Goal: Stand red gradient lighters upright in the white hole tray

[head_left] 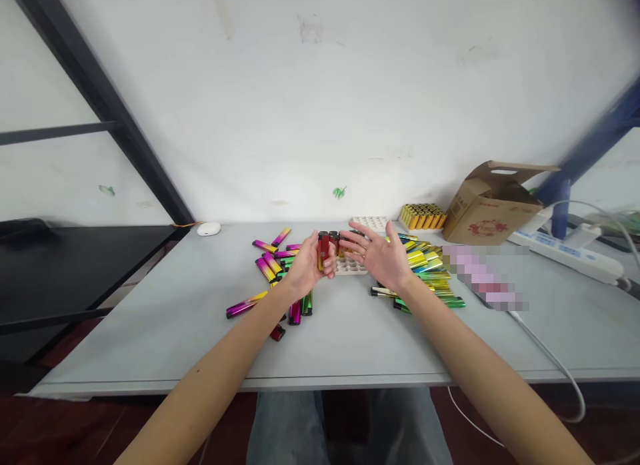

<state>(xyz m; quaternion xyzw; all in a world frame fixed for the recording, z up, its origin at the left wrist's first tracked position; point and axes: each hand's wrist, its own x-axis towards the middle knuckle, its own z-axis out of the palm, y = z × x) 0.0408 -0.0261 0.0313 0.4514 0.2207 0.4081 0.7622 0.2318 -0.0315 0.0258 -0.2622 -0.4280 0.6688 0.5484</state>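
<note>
My left hand [305,268] is closed around a red and gold lighter [323,246], which stands upright with its dark top showing. Palm up and fingers spread, my right hand [384,257] holds nothing. Behind and between the hands is a white tray with holes [350,266], where several lighters [333,237] stand upright; the fingers hide part of it. Loose pink and yellow lighters [267,266] lie around my left hand, mixed with green ones [307,304]. A heap of shiny gold, green and blue lighters [434,273] lies beside my right wrist.
Against the wall stand another white holed tray [370,222], a block of upright gold lighters [424,217] and an open cardboard box [493,212]. A power strip [570,255] and a blurred-out object [483,278] with a white cable [547,358] are at right. A small white case [209,229] sits back left.
</note>
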